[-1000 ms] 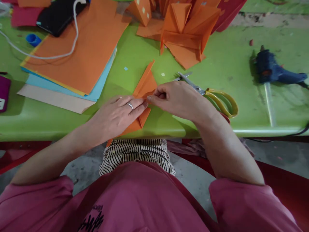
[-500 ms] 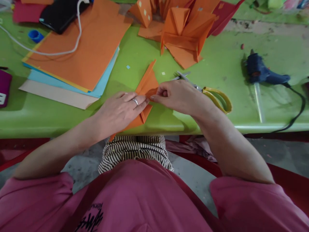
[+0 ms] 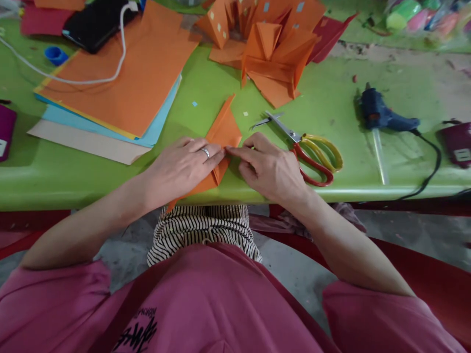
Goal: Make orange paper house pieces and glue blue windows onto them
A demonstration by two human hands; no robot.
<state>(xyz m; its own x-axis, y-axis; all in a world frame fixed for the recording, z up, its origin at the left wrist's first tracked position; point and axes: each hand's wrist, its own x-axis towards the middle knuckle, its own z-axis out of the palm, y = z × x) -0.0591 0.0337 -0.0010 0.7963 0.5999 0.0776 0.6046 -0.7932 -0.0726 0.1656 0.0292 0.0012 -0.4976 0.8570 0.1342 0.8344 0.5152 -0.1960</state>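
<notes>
A folded orange paper (image 3: 225,126) lies at the table's front edge, its lower end sticking out past the edge. My left hand (image 3: 187,164), with a ring on one finger, is closed over the paper's middle, fingers together and pressing it down; its thumb is hidden. From the right, my right hand (image 3: 270,169) reaches in with its index finger stretched out, the tip touching the paper beside my left fingertips. Its other fingers are bent and hold nothing I can see. Just right of this hand are scissors (image 3: 290,133) with one yellow and one red handle, blades apart.
Orange, yellow and blue sheets (image 3: 121,83) are stacked at the left, a white cable (image 3: 91,81) and black phone (image 3: 97,24) on top. Folded orange paper pieces (image 3: 283,63) stand at the back. A blue glue gun (image 3: 386,113) lies at the right on the green table (image 3: 331,98).
My right hand has shifted down toward me and changed from a pinch to a pointing index finger. The red scissor handle now shows. My left hand stays on the paper.
</notes>
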